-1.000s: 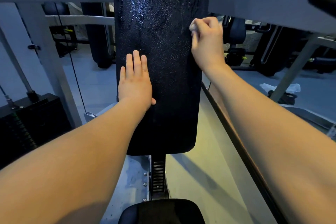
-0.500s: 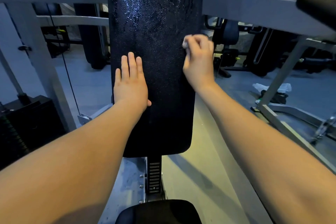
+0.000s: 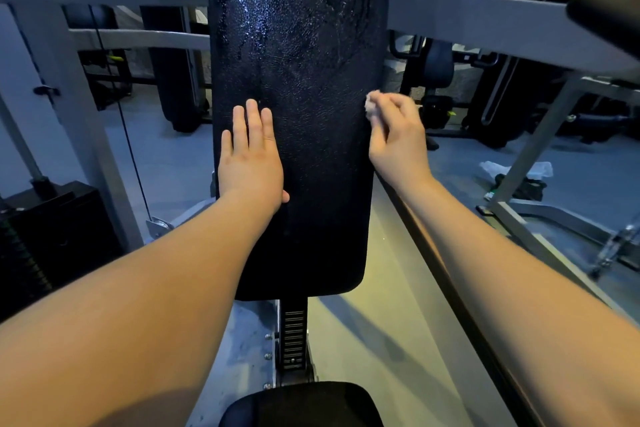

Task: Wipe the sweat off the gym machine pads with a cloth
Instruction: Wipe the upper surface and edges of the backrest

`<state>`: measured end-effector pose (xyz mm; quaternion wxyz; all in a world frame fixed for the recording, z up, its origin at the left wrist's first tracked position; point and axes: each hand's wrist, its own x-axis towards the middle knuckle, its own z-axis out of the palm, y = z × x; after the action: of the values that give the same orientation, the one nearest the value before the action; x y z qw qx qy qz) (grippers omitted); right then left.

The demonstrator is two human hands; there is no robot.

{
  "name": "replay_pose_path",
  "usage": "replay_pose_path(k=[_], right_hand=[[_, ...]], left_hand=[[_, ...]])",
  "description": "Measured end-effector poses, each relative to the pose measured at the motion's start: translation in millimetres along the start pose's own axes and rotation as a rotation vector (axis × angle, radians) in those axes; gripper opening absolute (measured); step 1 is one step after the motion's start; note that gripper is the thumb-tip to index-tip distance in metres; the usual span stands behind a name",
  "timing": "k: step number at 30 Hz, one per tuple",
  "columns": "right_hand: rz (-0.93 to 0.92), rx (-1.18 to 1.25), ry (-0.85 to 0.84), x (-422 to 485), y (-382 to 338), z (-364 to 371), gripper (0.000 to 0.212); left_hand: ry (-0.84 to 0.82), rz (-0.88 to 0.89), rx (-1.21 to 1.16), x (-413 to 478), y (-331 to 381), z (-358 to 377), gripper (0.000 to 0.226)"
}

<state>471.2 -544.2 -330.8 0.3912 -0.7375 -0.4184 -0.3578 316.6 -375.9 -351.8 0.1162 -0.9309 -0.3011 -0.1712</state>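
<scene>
One long black back pad (image 3: 311, 184) stands upright in the middle, its long axis running near to far, with a wet sheen over its far half. At its right edge a small wadded cloth (image 3: 369, 107) meets the vinyl, pinched in the curled fingers of the right hand (image 3: 396, 139); the sweat lies far and left of it. Flat, fingers straight, the left hand (image 3: 251, 163) presses the pad's left side, holding nothing, no closer to the wet patch.
</scene>
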Motion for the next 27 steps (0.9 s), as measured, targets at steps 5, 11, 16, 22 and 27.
replay_pose_path(k=[5,11,16,22,27], right_hand=[[-0.054,-0.002,-0.035,12.3,5.7,-8.7,0.031],[0.365,0.271,0.087,76.9,-1.0,-1.2,0.036],[0.417,0.325,-0.036,35.5,17.0,14.3,0.020],[0.575,0.443,-0.037,23.9,23.7,20.0,0.027],[0.576,0.498,0.077,67.0,3.4,13.1,0.031]], left_hand=[[-0.004,-0.002,-0.007,0.7,-0.1,-1.0,0.152],[-0.012,-0.004,0.022,-0.8,1.0,-1.0,0.150],[-0.007,0.001,0.015,-2.1,1.3,-2.5,0.150],[-0.005,-0.002,-0.014,-3.0,1.8,-3.5,0.149],[-0.023,-0.008,-0.026,-4.0,3.7,-6.6,0.148]])
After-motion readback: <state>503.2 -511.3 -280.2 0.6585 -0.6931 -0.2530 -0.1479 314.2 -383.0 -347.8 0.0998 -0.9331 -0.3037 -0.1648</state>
